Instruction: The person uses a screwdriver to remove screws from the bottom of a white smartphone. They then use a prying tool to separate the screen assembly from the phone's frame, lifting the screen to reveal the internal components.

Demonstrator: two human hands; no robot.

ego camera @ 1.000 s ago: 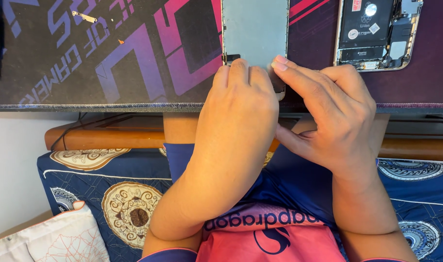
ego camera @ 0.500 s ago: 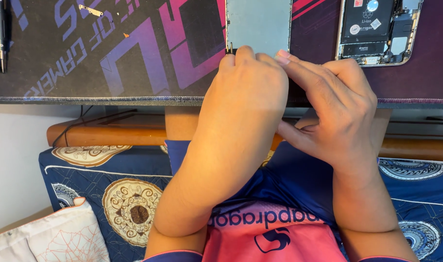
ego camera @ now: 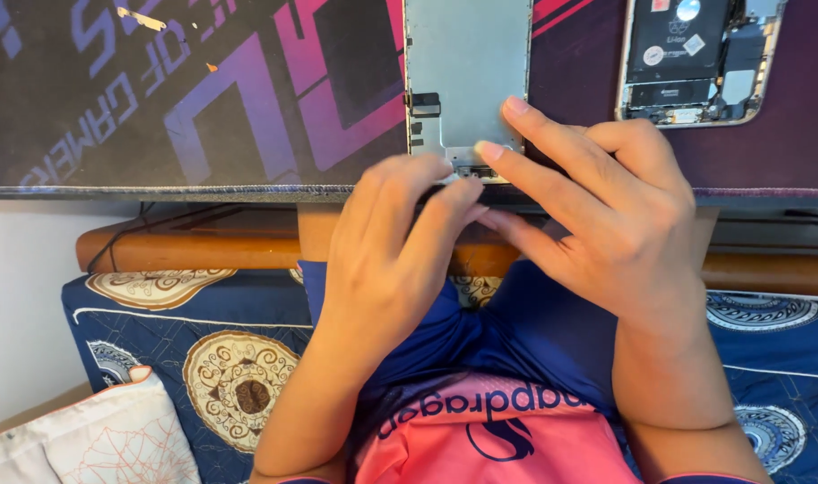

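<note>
the landmark here is the grey metal screen panel (ego camera: pixel 467 76), a flat rectangular plate that lies on the dark desk mat (ego camera: pixel 203 99) near the front edge of the desk (ego camera: pixel 158 192). its long axis runs away from the person, so its near short end points toward the body and its far end leaves the picture at the top. both hands meet at this near short end. the left hand (ego camera: pixel 386 260) comes from below and left of the panel, its fingers curled together, and the fingertips (ego camera: pixel 445 170) press on the small connector part at the bottom edge of the panel; i cannot tell if something small is pinched between them. the right hand (ego camera: pixel 619 233) comes from below and right of the panel, with fingers spread and mostly straight, not gripping; its index finger and middle finger rest on the lower right corner of the panel. both hands are about equally near, the panel lies straight ahead of them. to the right of the panel, apart from it, an opened phone body (ego camera: pixel 696 58) lies on the same mat, its inner parts showing. below the panel, under the desk, there is a blue patterned bedsheet (ego camera: pixel 185 358) and a pale pillow (ego camera: pixel 95 439).
</note>
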